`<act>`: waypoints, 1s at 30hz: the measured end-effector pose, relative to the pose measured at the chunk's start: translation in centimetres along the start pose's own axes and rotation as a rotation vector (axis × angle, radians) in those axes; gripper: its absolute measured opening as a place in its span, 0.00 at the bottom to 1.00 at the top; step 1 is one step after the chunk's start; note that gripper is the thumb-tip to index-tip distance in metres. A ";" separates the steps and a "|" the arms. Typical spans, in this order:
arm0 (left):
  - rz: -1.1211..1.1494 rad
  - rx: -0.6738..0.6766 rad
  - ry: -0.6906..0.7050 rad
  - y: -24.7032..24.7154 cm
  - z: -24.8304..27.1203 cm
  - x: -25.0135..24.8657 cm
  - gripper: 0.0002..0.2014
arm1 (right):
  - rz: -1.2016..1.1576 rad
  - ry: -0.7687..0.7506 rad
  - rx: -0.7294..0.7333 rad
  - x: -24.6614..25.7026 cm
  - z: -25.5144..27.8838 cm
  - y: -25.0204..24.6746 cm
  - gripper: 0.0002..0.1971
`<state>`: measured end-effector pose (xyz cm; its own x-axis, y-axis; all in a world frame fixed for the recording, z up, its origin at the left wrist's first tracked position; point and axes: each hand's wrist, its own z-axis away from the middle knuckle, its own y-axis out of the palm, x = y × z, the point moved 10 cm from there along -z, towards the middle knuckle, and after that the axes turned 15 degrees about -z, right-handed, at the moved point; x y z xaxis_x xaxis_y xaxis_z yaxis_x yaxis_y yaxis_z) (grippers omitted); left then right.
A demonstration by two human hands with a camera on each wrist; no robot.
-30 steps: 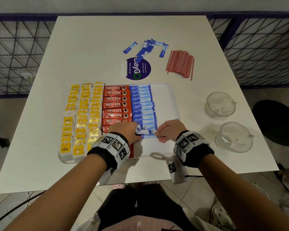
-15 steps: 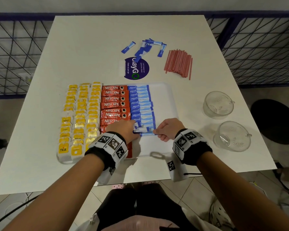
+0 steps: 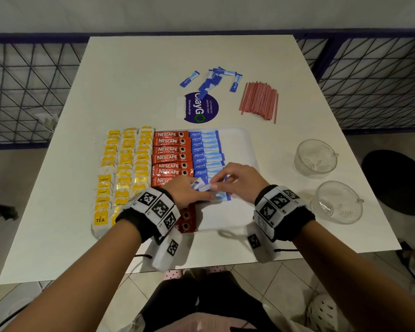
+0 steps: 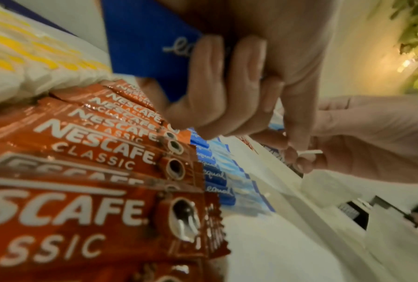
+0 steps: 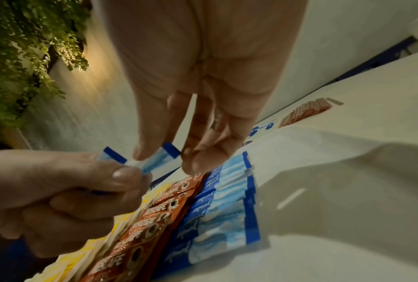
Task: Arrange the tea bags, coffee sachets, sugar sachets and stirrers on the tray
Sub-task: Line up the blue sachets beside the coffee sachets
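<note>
right hand (image 5: 203, 85) pinches blue sugar sachet (image 5: 152, 162) | left hand (image 5: 58, 194) grips sachet too | above sugar row (image 5: 227, 206) on tray (image 5: 323, 190)

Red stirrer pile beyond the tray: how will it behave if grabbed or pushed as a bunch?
The stirrers look like thin, straight sticks lying loose and unbound on the table, so a push would probably fan them out. One already lies apart at the pile's right edge. They are likely very light, and a pinch may drop some.

Coffee sachets (image 4: 87, 206): glossy red foil-like wrap, crimped edge. Sugar sachets (image 5: 227, 215): matt blue paper. Tray (image 3: 237, 149): smooth white plastic. Cups (image 3: 315, 155): clear glass. Worktop (image 3: 141, 75): matt white, smooth.
</note>
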<state>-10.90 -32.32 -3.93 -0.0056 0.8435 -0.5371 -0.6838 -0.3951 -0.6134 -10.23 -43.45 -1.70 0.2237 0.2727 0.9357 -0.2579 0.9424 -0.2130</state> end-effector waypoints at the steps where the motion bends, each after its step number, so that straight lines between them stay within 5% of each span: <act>1: 0.037 0.004 -0.004 -0.1 0.2 0.1 0.09 | 0.027 -0.013 0.015 0.2 0.0 0.2 0.07; 5: 0.238 0.048 -0.025 0.3 0.8 0.5 0.06 | 0.086 -0.039 0.035 0.7 -0.1 1.1 0.05; 8: 0.249 0.016 -0.009 -0.3 1.4 0.9 0.14 | 0.165 0.077 0.043 -0.5 0.0 0.9 0.10; 14: 0.283 -0.034 -0.026 -1.0 1.1 3.0 0.07 | 0.073 0.239 -0.024 -2.5 0.8 -0.2 0.08; 21: 0.047 -0.088 0.023 -0.6 1.0 2.3 0.13 | -0.259 0.322 -0.150 -4.2 2.4 -0.3 0.04; 30: -0.244 -0.181 0.067 -1.1 0.8 1.9 0.09 | -0.152 0.562 -0.224 -8.1 4.9 -1.3 0.11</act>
<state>-10.74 -29.99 -3.85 0.1952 0.8978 -0.3947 -0.5180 -0.2474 -0.8188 -16.36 -47.83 -7.66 0.7183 0.1350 0.6826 0.0055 0.9799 -0.1996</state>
